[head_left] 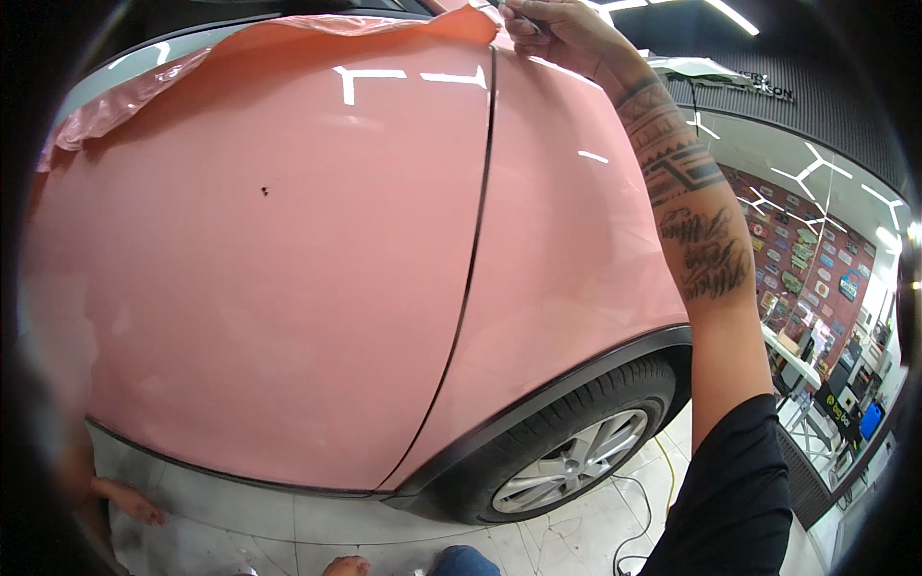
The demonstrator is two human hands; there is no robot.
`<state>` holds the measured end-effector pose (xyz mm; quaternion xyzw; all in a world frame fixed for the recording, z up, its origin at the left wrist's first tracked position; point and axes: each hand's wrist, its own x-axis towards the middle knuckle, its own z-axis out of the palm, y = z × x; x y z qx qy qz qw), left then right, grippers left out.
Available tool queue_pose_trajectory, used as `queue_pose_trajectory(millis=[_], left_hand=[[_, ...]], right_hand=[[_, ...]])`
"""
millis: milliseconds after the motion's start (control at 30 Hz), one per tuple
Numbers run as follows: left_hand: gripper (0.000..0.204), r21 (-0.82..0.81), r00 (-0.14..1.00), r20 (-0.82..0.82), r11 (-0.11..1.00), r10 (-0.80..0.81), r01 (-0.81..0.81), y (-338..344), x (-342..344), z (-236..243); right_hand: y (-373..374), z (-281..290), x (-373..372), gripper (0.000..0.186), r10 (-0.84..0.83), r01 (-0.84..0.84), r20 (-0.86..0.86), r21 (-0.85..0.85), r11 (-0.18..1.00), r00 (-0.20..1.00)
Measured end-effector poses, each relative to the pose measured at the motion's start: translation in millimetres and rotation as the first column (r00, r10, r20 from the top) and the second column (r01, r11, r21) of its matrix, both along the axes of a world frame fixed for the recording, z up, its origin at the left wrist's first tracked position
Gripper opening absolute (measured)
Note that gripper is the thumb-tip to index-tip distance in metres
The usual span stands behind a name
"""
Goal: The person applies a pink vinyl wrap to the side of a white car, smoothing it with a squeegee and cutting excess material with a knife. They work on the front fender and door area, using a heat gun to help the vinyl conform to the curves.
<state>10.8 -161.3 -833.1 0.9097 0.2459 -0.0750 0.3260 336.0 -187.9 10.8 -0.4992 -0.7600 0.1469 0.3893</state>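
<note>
My right hand (549, 29) is raised at the top, by the upper edge of a pink car door (288, 259). Its fingers are closed in a pinch around something small and dark, too little of which shows to name. Right beside the fingertips is the corner of a loose pink film (317, 27). This film runs along the door's top edge below the window (158, 60), wrinkled and curling outward, with an orange-toned underside near my hand. Two small dark spots (266, 191) mark the door panel. My left hand is not in view.
A dark seam divides the door from the pink rear panel (567, 221). Below is a black tyre with a silver wheel (573, 468). A cable (645, 509) lies on the tiled floor. Bare skin of a blurred limb (130, 499) shows lower left. Shelves and a table (792, 355) stand right.
</note>
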Motion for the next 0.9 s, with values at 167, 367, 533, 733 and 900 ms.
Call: queue_pose_trajectory(millis=[167,367,533,733,900], left_hand=[[0.028,0.005,0.997,0.08,1.0,-0.004,0.004,13,-17,-34],[0.032,-0.156,0.986,0.135,0.985,0.094,-0.072,-8,-4,18],[0.031,-0.333,0.933,0.341,0.913,-0.116,0.235,-18,18,265],[0.014,0.275,0.394,0.906,0.922,-0.154,-0.271,23,97,591],[0.024,0.305,0.153,0.952,0.777,-0.265,-0.551,33,156,706]], right_hand=[[6,-27,-9,0.019,0.095,-0.067,-0.126,0.211,0.975,0.988],[-14,-28,16,0.014,0.235,-0.228,-0.027,0.166,0.959,0.972],[-7,-36,11,0.012,0.259,-0.208,-0.136,0.308,0.929,0.956],[-10,-45,33,0.016,0.111,-0.011,-0.152,0.544,0.839,0.982],[-43,-51,70,0.018,0.268,-0.055,-0.222,0.666,0.744,0.937]])
